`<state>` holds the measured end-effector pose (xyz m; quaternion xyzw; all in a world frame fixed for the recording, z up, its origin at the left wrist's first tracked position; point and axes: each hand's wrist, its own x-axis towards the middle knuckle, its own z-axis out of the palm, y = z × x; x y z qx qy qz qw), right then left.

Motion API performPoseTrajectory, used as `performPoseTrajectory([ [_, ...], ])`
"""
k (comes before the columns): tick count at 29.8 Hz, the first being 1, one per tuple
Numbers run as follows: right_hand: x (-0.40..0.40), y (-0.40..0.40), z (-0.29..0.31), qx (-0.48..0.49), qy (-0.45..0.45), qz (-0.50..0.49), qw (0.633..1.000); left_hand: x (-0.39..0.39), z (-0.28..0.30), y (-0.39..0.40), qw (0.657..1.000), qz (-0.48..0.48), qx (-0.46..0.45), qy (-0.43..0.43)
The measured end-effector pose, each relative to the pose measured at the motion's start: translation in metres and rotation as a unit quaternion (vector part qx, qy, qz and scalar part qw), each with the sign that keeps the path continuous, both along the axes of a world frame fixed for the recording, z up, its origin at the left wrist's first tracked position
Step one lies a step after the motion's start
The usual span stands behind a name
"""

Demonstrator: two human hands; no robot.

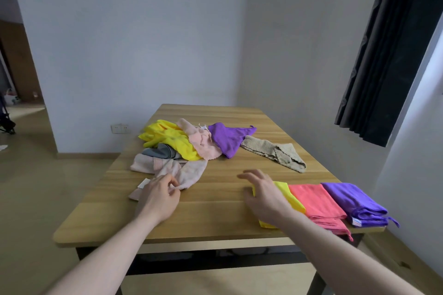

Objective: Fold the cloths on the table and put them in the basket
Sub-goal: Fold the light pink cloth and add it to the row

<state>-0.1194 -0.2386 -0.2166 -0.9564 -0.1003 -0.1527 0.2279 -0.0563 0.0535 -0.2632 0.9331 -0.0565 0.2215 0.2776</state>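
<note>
Wooden table (215,199): left hand (158,195) pinches pale pink cloth (184,173), stretched away rightward.

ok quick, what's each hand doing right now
Left hand: pinching the edge of the pale pink cloth.
Right hand: open, fingers spread, over the folded yellow cloth; holds nothing.

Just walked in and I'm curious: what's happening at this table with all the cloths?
A person is folding cloths. The left hand pinches a pale pink cloth at the edge of the unfolded heap, while the right hand hovers open over a folded yellow cloth. Folded coral and purple cloths lie beside it. No basket is in view.
</note>
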Motion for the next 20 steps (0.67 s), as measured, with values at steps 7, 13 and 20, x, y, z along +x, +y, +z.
performPoseTrajectory([
  [7, 0.016, 0.035, -0.027, -0.092, 0.073, 0.000, 0.993, 0.000, 0.002, -0.001, 0.997, 0.002, 0.079, 0.014],
  [13, 0.019, 0.032, -0.044, -0.064, 0.028, -0.022, 0.997, 0.041, 0.036, -0.021, 0.989, -0.097, 0.105, -0.033],
  [20, 0.020, 0.035, -0.051, -0.065, 0.000, -0.016, 0.998, 0.111, 0.056, -0.077, 0.951, -0.127, 0.270, 0.082],
])
